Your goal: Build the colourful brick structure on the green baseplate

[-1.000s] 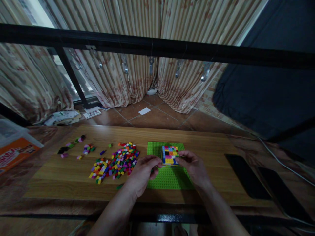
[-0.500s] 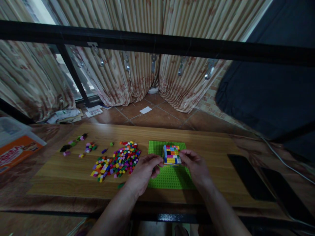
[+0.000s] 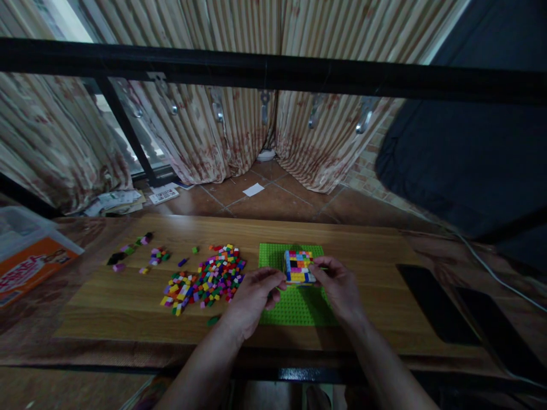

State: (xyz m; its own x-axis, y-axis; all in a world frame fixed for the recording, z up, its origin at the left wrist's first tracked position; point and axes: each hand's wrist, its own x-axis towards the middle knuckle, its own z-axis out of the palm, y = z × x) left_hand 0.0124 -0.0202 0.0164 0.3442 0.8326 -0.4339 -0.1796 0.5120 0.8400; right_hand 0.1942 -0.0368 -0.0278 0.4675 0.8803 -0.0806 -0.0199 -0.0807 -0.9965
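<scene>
A square block of stacked multicoloured plastic bricks (image 3: 298, 267) sits on a green studded baseplate (image 3: 294, 310), near the plate's upper middle. My left hand (image 3: 255, 294) has its fingertips against the block's lower left corner. My right hand (image 3: 339, 286) pinches the block's right side. Its fingers hide that edge. To the left of my left hand lies a dense heap of small loose bricks in many colours (image 3: 209, 279). Smaller groups of bricks, sorted roughly by colour (image 3: 156, 256), lie further left on the wooden tabletop (image 3: 106, 302).
A plastic box with an orange label (image 3: 34, 262) stands at the table's left end. Two flat black slabs (image 3: 436, 304) lie to the right. A black metal rail (image 3: 265, 71) crosses the view above the table, with striped curtains beyond it.
The whole view has shifted slightly with my head. Both hands stay at the block, and my right fingers sit a little higher on its right side.
</scene>
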